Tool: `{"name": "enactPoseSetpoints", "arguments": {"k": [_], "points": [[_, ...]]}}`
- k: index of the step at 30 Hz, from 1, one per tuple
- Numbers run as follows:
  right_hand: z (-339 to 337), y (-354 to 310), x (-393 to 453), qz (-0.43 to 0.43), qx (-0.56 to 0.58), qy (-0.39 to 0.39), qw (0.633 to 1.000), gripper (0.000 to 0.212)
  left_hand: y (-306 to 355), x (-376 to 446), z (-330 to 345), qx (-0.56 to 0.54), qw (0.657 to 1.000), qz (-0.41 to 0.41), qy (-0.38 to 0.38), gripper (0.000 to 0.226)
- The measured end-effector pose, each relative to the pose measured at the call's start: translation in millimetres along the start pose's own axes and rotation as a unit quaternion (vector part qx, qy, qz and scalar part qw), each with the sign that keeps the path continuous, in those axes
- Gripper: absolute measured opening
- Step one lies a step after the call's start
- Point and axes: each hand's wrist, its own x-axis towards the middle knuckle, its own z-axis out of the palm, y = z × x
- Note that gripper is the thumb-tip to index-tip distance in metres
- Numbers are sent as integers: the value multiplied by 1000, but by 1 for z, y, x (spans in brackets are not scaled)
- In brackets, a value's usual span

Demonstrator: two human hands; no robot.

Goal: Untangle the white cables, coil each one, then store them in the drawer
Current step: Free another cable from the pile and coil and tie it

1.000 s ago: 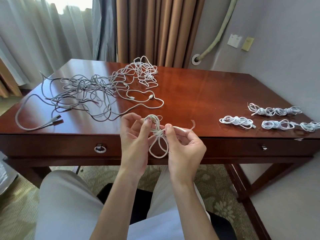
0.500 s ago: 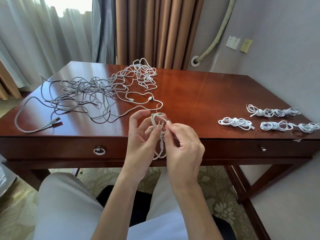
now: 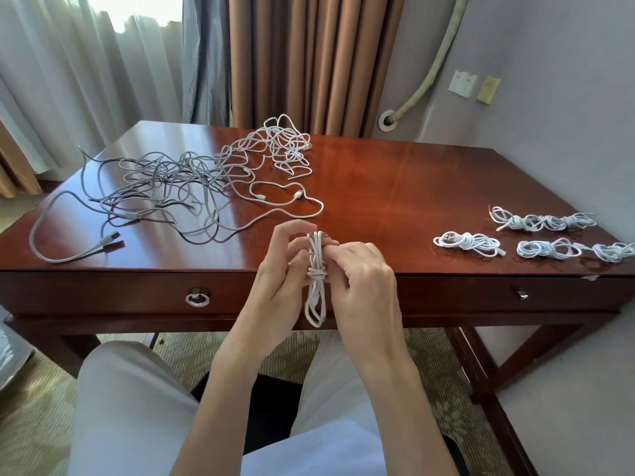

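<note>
1. Curtains (image 3: 309, 60) and a grey wall back a polished wooden tabletop (image 3: 395, 201), and the person sits at its near edge with both hands raised just in front of it.
2. Up and to the left of the grip lies the big tangle of cables (image 3: 192, 180), grey and white strands crossed over one another, well apart from the hands; it looks like the bulk of the work left.
3. Off to the right of the grip, four finished bundles (image 3: 467, 242) lie on the tabletop in a loose group, none yet stored.
4. Below the grip runs the drawer front (image 3: 137, 293), closed, with a ring pull (image 3: 196, 298) down to the left and a small knob (image 3: 521, 293) to the right. It must be opened before anything goes in.
5. Between the hands hangs the white cable bundle (image 3: 318, 286), folded into long loops with several turns wound round its middle.
6. My reading is that the step in hand is finishing this coil: the tail end needs tucking or tightening so that the wrap does not spring loose.
7. Left hand (image 3: 275, 276) is curled round the upper loops, pinching them from the left side.
8. Right hand (image 3: 364, 273) pinches the top of the bundle from the right, fingertips closed on the strand.
9. Nothing blocks setting it down beside the others.
</note>
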Motion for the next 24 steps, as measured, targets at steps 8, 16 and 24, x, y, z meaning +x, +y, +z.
{"name": "enactPoseSetpoints", "arguments": {"k": [8,16,24], "points": [[-1,6,-2,153,243,12,958,12,4,2,0,-16,992,-44,117,24],[-2,5,-3,251,381,-28,889,17,-5,1,-2,156,977,30,143,24],[6,5,-1,330,408,17,851,15,-16,3,13,8,984,10,180,24]]}}
